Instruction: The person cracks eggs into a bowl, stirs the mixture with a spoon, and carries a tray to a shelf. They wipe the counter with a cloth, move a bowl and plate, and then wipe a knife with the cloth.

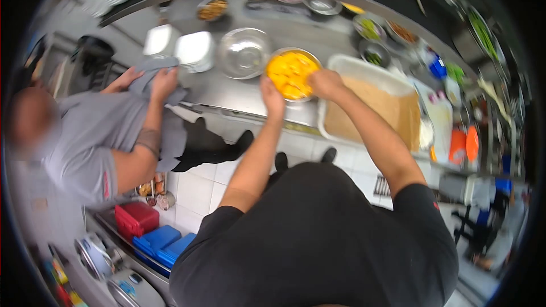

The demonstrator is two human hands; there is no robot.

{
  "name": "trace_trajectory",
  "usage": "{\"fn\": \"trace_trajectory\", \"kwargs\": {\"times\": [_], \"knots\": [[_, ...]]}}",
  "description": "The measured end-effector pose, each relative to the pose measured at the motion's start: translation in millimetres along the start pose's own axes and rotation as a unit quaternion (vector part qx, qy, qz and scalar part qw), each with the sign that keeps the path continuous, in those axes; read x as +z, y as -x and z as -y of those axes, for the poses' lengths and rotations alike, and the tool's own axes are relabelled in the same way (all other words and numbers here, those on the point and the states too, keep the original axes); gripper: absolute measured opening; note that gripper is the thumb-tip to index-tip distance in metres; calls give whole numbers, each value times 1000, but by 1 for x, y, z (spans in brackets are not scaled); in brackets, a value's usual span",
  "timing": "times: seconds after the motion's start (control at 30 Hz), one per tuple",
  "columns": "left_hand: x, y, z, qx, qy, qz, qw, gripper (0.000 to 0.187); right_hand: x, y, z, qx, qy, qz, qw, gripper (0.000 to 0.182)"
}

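A round metal bowl [313, 54] full of bright yellow-orange pieces [291, 71] stands on the steel counter [219, 94]. My left hand [272, 98] is against the near left side of this bowl, its fingers on the rim. At the right rim is my right hand [326, 84], curled in a closed shape; whatever it may hold is too hidden to name. An empty clear bowl [244, 53] sits just left of the yellow one. To the right, a white tub [341, 67] holds a light brown layer.
At left, a co-worker [108, 131] holds a grey cloth [149, 79] beside stacked white containers [195, 51]. Small ingredient bowls [211, 9] line the counter's back. A cutting board [441, 119] and orange containers [458, 145] stand right. Red [136, 219] and blue bins [156, 240] are lower left.
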State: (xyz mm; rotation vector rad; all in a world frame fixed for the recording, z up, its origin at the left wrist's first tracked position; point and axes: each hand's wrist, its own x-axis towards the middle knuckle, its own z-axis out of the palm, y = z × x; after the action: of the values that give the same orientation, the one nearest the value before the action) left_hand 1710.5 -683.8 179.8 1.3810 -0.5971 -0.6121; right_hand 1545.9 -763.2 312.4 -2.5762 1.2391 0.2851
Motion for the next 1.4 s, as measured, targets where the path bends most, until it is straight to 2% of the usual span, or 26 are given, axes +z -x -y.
{"fn": "trace_trajectory", "kwargs": {"times": [0.07,0.1,0.17,0.2,0.27,0.37,0.47,0.57,0.67,0.7,0.8,0.9,1.0,1.1,1.2,1.3,1.4], "knots": [[-7,-6,-17,62,-65,-15,996,49,-8,-1,0,-6,-87,-103,991,21],[-4,0,-19,77,-95,-5,992,50,-7,-8,4,-2,-51,-87,995,21],[-1,5,-21,53,-7,15,998,50,2,-5,1,45,16,-49,998,23],[-1,5,-20,36,35,32,998,50,1,2,-2,28,-2,-45,999,23],[-3,1,-15,54,9,47,997,51,-12,7,1,-11,-38,-41,998,22],[-1,9,-25,38,2,32,999,51,-11,6,2,36,13,-70,997,20],[-4,2,-14,31,-20,27,999,49,-11,5,-3,-21,-57,-28,998,20],[-4,7,-18,29,-3,45,999,47,-16,6,-1,43,-4,-94,995,21],[-1,8,-23,21,21,33,999,46,-7,4,-6,-38,-46,-41,997,22],[-1,5,-20,13,43,41,998,45,-22,7,-1,9,-52,-41,998,22],[-2,5,-16,14,25,32,999,45,-7,-3,-5,12,43,-11,999,24],[-2,6,-20,10,17,36,999,44,-14,1,-5,10,-90,-72,993,22],[-3,5,-21,49,-11,42,998,45,-4,-2,-2,29,22,-30,999,22],[-2,11,-33,-9,-4,37,999,44,-17,5,-2,7,-86,-58,995,24],[-3,6,-23,46,-17,37,998,45,-8,3,3,10,34,6,999,26],[-4,2,-14,15,16,50,998,45,-15,6,1,18,-100,-64,993,25],[-5,0,-10,68,-39,33,996,45,-6,5,3,14,-16,-11,1000,25]]}}
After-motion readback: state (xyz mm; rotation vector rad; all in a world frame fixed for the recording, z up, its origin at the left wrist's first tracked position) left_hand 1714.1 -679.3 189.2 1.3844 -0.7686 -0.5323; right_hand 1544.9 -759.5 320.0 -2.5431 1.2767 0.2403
